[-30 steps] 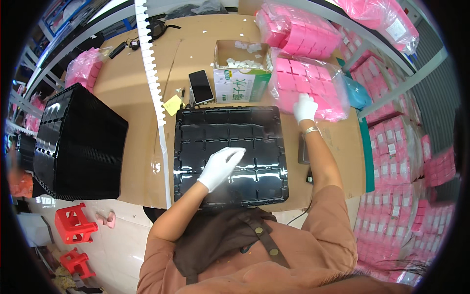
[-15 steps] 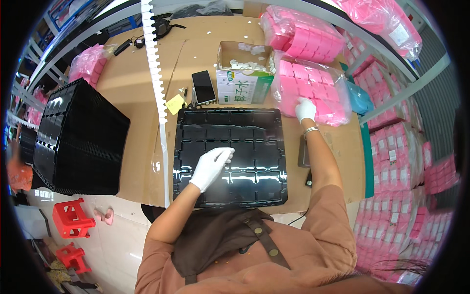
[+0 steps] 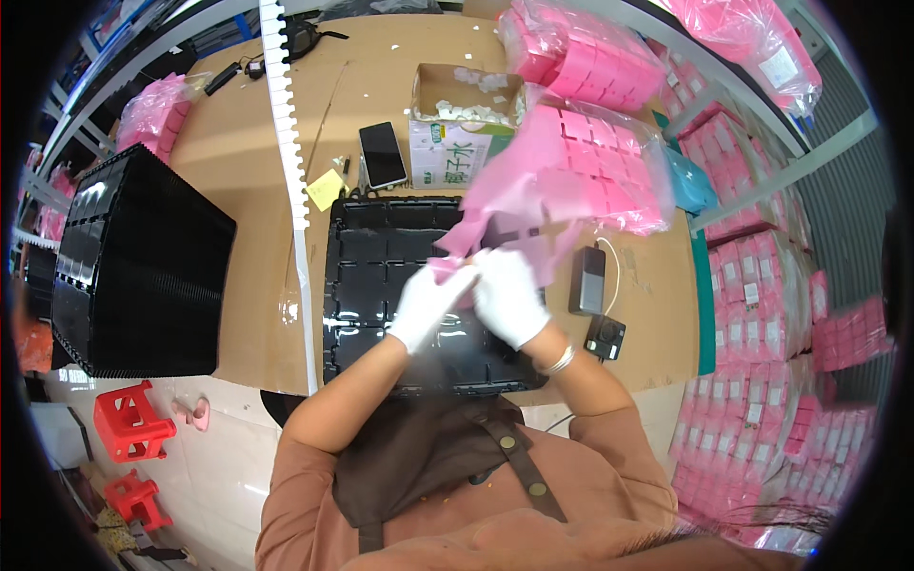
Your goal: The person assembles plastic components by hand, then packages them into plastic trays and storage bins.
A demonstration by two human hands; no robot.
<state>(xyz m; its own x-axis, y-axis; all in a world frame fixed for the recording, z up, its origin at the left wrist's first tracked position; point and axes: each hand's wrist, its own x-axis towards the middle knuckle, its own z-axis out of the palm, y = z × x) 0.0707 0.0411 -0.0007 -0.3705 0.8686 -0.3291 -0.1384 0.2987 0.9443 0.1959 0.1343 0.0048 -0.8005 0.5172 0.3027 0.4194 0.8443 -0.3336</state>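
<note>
Both of my hands, in white gloves, are over a black plastic tray point(image 3: 365, 255) with a grid of shallow compartments. My left hand point(image 3: 425, 308) and my right hand point(image 3: 510, 299) almost meet above its middle, fingers closed on the near end of a thin pink sheet point(image 3: 519, 183). Motion blurs the sheet, which fans up and to the right from my fingers. Behind it, a clear plastic bag of pink slotted pieces point(image 3: 617, 171) lies at the right of the table.
A tall stack of black trays point(image 3: 143, 276) stands at the left. Beyond the tray are a phone point(image 3: 383, 155), a yellow note point(image 3: 326, 189) and a carton point(image 3: 447, 157) holding white bits. A power bank point(image 3: 587, 281) and a small black device point(image 3: 606, 337) lie right. A white notched strip point(image 3: 288, 124) crosses the view.
My right hand has come from the pink bag to the tray's middle, bringing a pink sheet. My left hand has shifted slightly right and now pinches the sheet too.
</note>
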